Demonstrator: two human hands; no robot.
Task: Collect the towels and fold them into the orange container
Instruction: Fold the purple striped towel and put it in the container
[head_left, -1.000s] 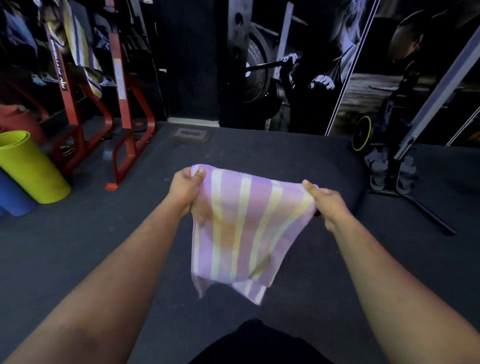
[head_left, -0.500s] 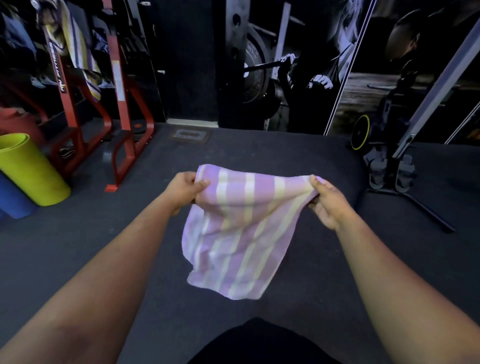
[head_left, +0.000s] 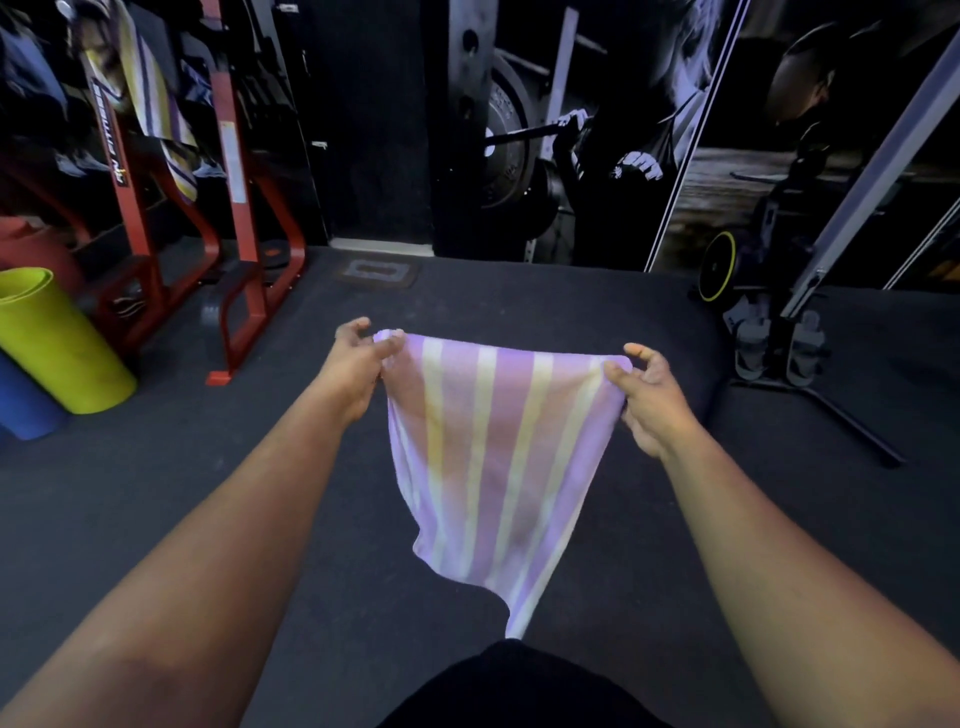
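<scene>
Two hands hold a striped towel stretched out in the air above a dark gym floor.

Nearest, the purple and yellow striped towel hangs by its top edge, its lower corner dangling toward the person's dark clothing. The left hand pinches the top left corner between thumb and fingers; the right hand pinches the top right corner, other fingers loosely spread. Farther off at the left stand a yellow-green rolled mat and a red rack, where another striped towel hangs.

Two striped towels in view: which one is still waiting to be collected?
The yellow-and-purple towel draped over the red rack, upper left. The lilac towel is already pinched at its top corners by the left hand and right hand.
</scene>
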